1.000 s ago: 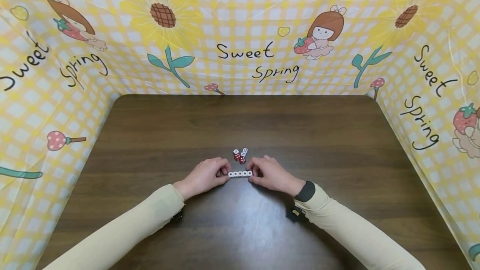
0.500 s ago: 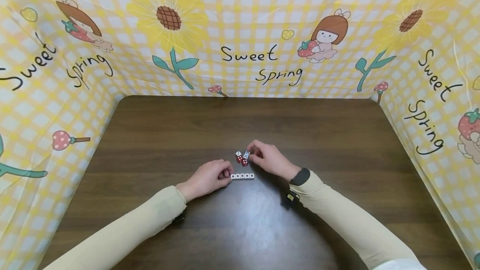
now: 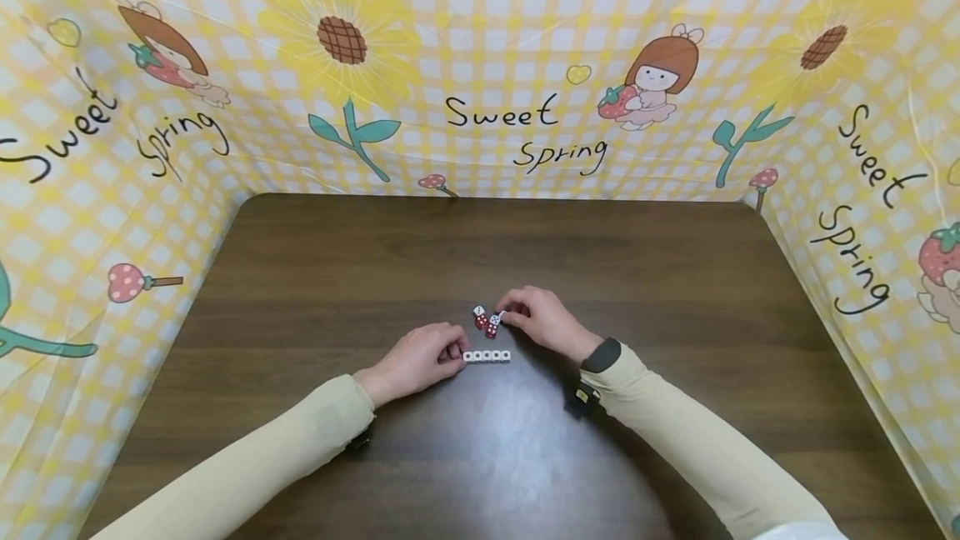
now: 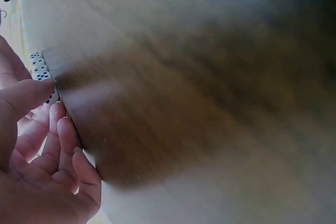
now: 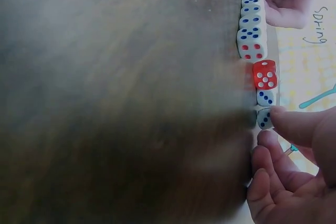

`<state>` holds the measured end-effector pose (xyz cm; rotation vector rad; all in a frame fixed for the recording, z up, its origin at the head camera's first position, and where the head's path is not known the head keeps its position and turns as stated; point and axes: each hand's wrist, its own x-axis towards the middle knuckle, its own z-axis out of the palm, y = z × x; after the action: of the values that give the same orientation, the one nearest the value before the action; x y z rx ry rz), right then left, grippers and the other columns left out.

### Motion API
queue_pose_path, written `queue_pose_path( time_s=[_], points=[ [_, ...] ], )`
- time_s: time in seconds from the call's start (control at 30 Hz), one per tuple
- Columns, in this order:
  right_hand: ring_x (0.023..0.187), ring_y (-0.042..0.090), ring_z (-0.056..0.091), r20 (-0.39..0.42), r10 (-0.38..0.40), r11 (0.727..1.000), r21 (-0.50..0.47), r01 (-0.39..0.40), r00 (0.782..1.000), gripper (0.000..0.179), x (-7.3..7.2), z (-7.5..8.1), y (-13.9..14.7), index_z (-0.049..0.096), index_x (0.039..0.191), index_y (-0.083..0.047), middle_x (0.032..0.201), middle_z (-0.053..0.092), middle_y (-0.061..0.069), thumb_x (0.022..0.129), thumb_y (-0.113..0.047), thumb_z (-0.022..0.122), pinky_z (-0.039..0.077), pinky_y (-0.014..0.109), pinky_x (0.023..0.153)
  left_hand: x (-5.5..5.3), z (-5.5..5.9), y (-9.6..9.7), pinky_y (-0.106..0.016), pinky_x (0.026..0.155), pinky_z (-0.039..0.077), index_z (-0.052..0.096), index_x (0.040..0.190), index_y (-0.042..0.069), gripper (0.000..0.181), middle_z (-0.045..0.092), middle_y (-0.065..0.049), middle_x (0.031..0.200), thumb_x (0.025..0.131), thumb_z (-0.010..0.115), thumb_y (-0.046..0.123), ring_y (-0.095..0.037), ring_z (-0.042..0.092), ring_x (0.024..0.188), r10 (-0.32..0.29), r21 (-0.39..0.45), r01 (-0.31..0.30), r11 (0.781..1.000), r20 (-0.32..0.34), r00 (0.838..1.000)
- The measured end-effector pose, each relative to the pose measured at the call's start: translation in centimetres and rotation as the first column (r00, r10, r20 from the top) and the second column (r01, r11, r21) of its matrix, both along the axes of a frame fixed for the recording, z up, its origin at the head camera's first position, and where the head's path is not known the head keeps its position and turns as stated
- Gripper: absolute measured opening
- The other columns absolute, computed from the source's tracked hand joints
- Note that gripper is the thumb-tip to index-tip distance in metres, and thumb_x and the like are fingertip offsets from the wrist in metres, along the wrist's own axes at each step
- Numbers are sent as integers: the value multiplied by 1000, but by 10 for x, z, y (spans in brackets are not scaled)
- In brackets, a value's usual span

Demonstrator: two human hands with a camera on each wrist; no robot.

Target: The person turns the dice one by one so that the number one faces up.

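Your right hand (image 3: 546,322) has moved from the right end of the row of white dice (image 3: 487,356) up to the loose dice behind it. Now its thumb and fingers pinch a white die (image 5: 264,120). Two red dice (image 3: 491,331) and another white die (image 3: 479,311) sit close by. Your left hand (image 3: 420,361) has stayed put and grips the left end of the row with its thumb and fingers. The five dice lie side by side on the brown table (image 3: 360,265), in front of the loose ones
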<state>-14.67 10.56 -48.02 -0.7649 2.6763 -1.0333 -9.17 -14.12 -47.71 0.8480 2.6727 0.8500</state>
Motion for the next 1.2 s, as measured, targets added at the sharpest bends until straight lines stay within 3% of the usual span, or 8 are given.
queue_pose_path(
  time_s=[0.1, 0.27, 0.5, 0.9, 1.2],
  points=[
    [77, 12, 55, 49, -14, 1000, -18, 14, 999, 9, 2, -1, 3, 71, 101, -8, 82, 61, 0, 94, -7, 76, 46, 30, 73, 0, -1, -1, -27, 71, 47, 68, 96, 13, 11, 60, 7, 84, 90, 77, 9, -10, 56, 77, -1, 1, 1, 1000, 1, 1000],
    [79, 13, 58, 60, -17, 999, -32, 19, 998, 18, 6, -1, 6, 65, 99, -8, 85, 62, 2, 90, -3, 79, 48, 29, 74, 1, -1, -1, -27, 70, 47, 68, 95, 13, 12, 60, 7, 84, 90, 77, 8, -10, 55, 76, -3, 7, 3, 1000, -3, 1000],
    [80, 14, 56, 43, -8, 1000, -2, 8, 999, 16, 6, -1, 6, 71, 108, -5, 87, 61, 2, 94, -10, 76, 47, 29, 73, 2, 0, -1, -27, 71, 47, 68, 97, 12, 12, 61, 6, 85, 90, 77, 8, -10, 56, 77, -4, 8, 4, 1000, 5, 1000],
    [83, 16, 57, 31, 9, 1000, 0, -9, 999, 17, 11, -3, 9, 66, 101, -7, 89, 59, 3, 91, -6, 79, 49, 31, 75, 1, 0, -2, -28, 72, 47, 68, 98, 12, 12, 61, 7, 85, 91, 77, 9, -11, 56, 78, -3, 16, 3, 1000, 11, 1000],
    [82, 14, 55, 71, -12, 999, 50, 9, 997, 12, 17, -2, 12, 70, 103, -7, 90, 59, 2, 93, -8, 77, 48, 29, 74, 0, -1, -1, -28, 72, 46, 68, 98, 13, 12, 60, 7, 85, 91, 77, 9, -10, 55, 78, -4, 15, 4, 1000, 6, 1000]
  ],
)
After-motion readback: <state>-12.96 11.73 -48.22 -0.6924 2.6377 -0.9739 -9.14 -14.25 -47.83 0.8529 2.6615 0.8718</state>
